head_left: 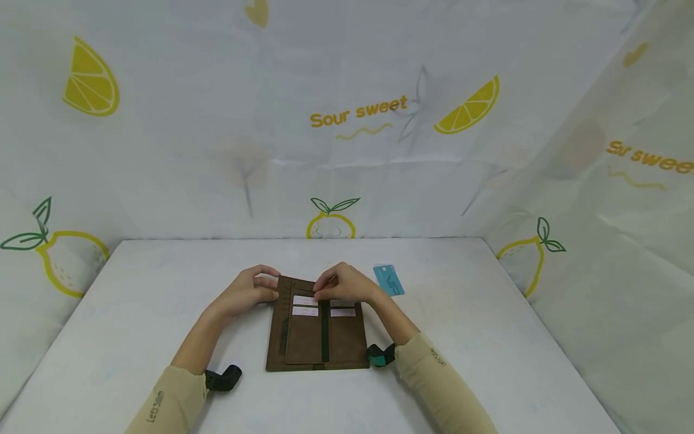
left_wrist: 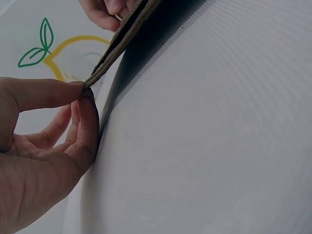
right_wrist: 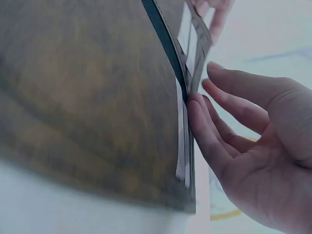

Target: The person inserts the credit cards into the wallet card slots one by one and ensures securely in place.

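Note:
A brown wallet [head_left: 303, 340] lies opened out between the hands in the head view. White slips [head_left: 305, 311] show in its pockets, and a dark strip [head_left: 325, 331] runs down its middle. My left hand [left_wrist: 58, 141] pinches the wallet's edge between thumb and forefinger at its upper left corner. At the upper middle of the wallet is my right hand [head_left: 347, 283]. In the right wrist view its fingertips [right_wrist: 196, 103] touch the wallet's edge, while the thumb stands apart from it. A bent brown flap rises beside that thumb.
Right of the wallet, a light blue card [head_left: 388, 280] marked VIP lies on the white table [head_left: 466, 361]. A white cloth backdrop [head_left: 190, 150] printed with lemons encloses the back and sides.

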